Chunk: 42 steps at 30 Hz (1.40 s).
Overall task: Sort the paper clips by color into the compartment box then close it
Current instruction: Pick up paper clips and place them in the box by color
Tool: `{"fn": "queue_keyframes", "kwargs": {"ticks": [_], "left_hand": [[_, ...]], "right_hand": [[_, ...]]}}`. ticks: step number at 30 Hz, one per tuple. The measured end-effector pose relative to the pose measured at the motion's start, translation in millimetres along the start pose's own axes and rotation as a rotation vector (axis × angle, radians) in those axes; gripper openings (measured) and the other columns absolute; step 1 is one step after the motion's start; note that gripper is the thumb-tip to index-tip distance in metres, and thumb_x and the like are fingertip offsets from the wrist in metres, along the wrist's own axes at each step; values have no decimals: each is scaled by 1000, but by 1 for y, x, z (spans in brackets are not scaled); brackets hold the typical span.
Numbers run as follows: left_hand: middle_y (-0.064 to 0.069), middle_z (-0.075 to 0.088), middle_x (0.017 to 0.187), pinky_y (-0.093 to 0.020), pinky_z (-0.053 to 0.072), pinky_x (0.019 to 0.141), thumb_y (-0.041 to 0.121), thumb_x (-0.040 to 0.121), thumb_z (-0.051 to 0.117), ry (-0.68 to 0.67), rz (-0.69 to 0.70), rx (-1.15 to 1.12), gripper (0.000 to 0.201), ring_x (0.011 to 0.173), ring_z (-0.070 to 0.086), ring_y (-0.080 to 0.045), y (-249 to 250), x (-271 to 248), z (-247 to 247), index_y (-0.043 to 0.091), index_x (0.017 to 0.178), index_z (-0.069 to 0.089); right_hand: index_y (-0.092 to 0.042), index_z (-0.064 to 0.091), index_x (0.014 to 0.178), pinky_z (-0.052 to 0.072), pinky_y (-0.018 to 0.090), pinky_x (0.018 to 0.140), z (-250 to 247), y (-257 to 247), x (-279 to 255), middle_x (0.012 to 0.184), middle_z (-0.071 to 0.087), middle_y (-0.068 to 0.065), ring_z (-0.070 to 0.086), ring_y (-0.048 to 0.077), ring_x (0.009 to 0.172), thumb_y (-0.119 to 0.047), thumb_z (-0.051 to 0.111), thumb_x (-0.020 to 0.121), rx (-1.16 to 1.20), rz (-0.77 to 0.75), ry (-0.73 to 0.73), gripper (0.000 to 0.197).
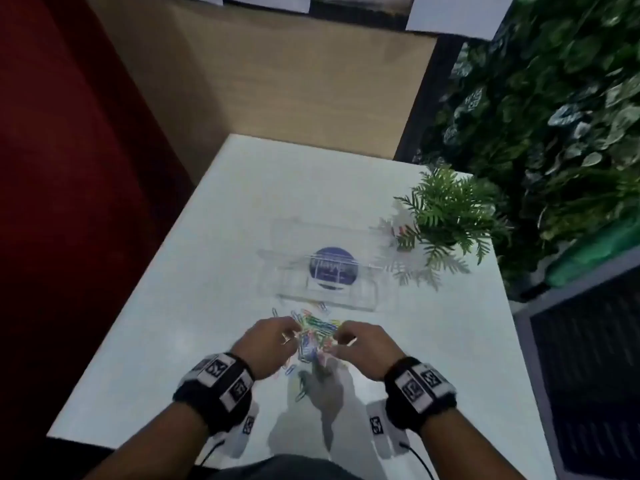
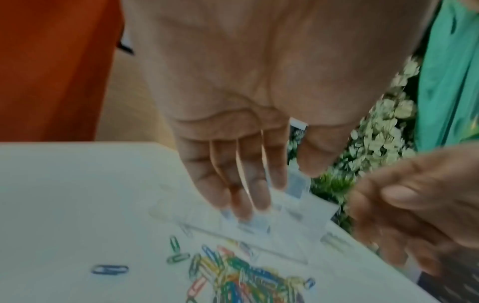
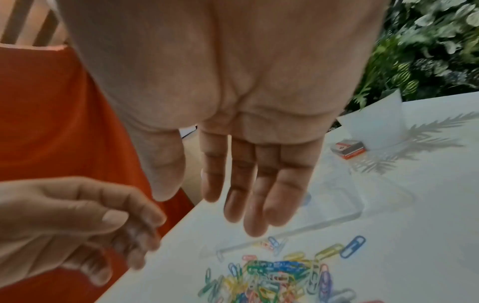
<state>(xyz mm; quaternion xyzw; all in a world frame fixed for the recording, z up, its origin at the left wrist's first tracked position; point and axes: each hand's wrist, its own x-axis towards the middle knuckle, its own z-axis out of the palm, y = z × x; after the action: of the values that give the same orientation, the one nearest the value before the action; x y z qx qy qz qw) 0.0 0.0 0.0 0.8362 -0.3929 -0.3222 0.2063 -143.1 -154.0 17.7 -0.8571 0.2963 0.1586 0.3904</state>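
Observation:
A heap of coloured paper clips (image 1: 317,332) lies on the white table (image 1: 166,306), just in front of the clear compartment box (image 1: 294,271), which bears a round blue sticker. My left hand (image 1: 277,344) and right hand (image 1: 353,344) hover over the heap's two sides. In the left wrist view the left hand (image 2: 249,184) has straight fingers and holds nothing above the clips (image 2: 246,276) and the box (image 2: 298,217). In the right wrist view the right hand (image 3: 241,194) is also straight-fingered and empty over the clips (image 3: 272,274). The pictures are motion-blurred.
A small potted fern (image 1: 450,216) stands at the table's far right, with a little red and white carton (image 3: 350,149) beside it. A single blue clip (image 2: 110,269) lies apart on the left. A leafy wall (image 1: 554,98) rises to the right, past the table's edge.

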Motion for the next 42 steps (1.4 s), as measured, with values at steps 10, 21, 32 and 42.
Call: {"fn": "queue_keyframes", "kwargs": {"ticks": [10,21,32,42], "left_hand": [[-9,31,142,-38,41,101,24,80,68,-119,-145,273,73,129,35,-29,-48,52,19,24,144,32],[-12,31,131,-37,48,91,13,72,75,-242,-89,343,96,115,45,-32,-60,80,45,28,149,20],[-11,59,124,-29,46,93,-4,84,47,-60,-107,-201,67,110,57,-26,-51,86,42,20,146,33],[-6,53,127,-26,41,94,-1,86,51,106,-182,-300,46,103,55,-21,-64,84,30,14,130,53]], "right_hand": [[-27,35,139,45,41,98,53,3,66,138,38,9,39,31,127,-25,73,74,-208,315,-31,76],[-41,20,141,50,46,83,91,1,97,134,26,10,31,36,120,-31,83,62,-325,244,22,101],[-22,60,120,46,38,90,91,-3,111,117,44,9,49,30,104,-3,57,81,-127,135,46,44],[-16,68,89,50,23,65,53,7,104,91,63,5,63,22,81,-1,56,81,108,316,147,21]]}}
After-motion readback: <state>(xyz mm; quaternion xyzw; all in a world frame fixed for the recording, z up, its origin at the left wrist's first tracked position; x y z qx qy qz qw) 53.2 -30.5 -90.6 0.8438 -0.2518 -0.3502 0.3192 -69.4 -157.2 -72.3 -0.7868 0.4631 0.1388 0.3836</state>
